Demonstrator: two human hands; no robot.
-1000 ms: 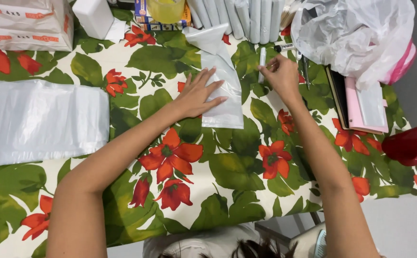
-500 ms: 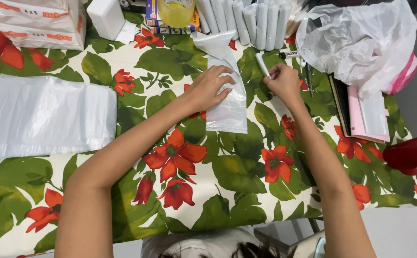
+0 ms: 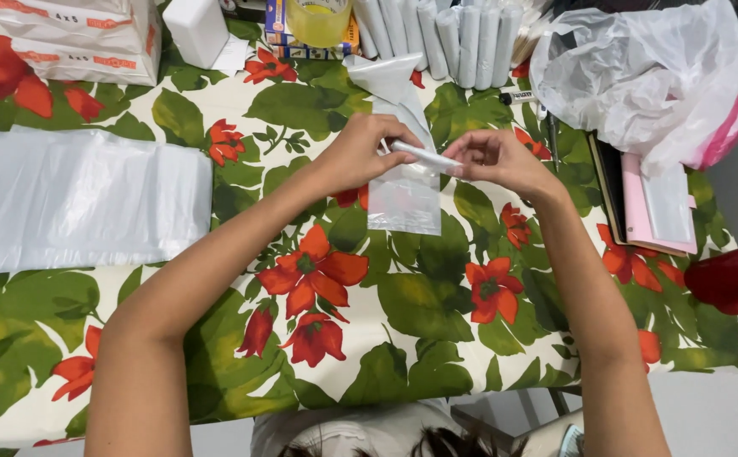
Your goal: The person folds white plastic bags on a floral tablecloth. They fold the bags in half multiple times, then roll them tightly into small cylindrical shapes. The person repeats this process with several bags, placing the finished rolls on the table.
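A thin white stick-like item (image 3: 426, 156) is pinched at each end by my left hand (image 3: 360, 152) and my right hand (image 3: 492, 158), just above a small clear plastic bag (image 3: 404, 199). The bag lies on the floral tablecloth (image 3: 403, 305), its upper part running back toward the rolls. Both hands hover over the bag's middle; whether the left hand also grips the bag is unclear.
A stack of clear plastic sheets (image 3: 73, 199) lies at the left. White boxes (image 3: 73, 34), a yellow-lidded container (image 3: 318, 21), a row of white rolls (image 3: 445, 34), a crumpled plastic bag (image 3: 640, 76), pink papers (image 3: 652, 211) and a red cup (image 3: 737, 275) ring the table.
My right hand brought the white stick from the far right down over the bag. My left hand lifted off the flattened bag and took the stick's other end.
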